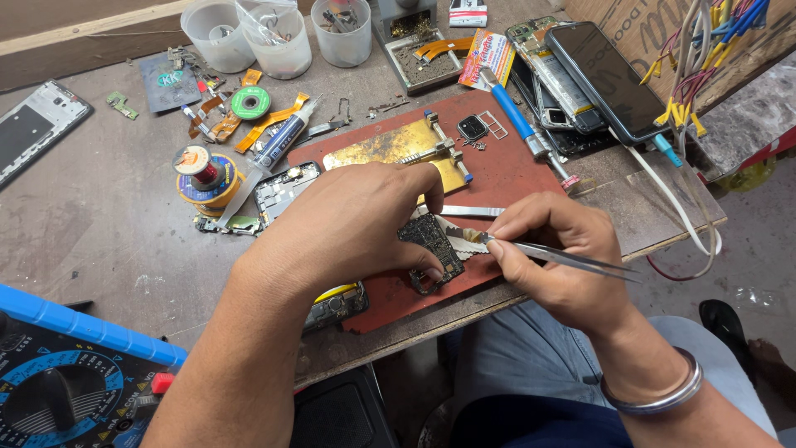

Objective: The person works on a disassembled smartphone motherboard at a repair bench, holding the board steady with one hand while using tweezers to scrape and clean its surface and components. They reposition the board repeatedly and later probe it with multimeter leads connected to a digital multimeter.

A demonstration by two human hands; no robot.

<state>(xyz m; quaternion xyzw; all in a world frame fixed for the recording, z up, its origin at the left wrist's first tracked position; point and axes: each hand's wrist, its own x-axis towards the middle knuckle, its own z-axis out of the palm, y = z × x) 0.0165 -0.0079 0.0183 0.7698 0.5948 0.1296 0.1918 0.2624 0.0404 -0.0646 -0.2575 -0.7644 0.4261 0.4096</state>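
Observation:
My left hand (348, 228) pinches a small dark phone circuit board (431, 245), tilted up above the red work mat (514, 170). My right hand (551, 257) grips thin metal tweezers (547, 251) like a pen, their tips at the board's right edge. A brass board-holder jig (398, 148) lies on the mat just beyond my left hand. A flat metal strip (473, 211) lies on the mat between the hands. A metal bangle sits on my right wrist.
Solder spools (203, 170), a syringe (278, 141), flex cables and a phone frame (286, 189) lie to the left. Plastic cups (278, 37) stand at the back. Phones (601, 79) and wires are at the right; a multimeter (66, 382) is at the bottom left.

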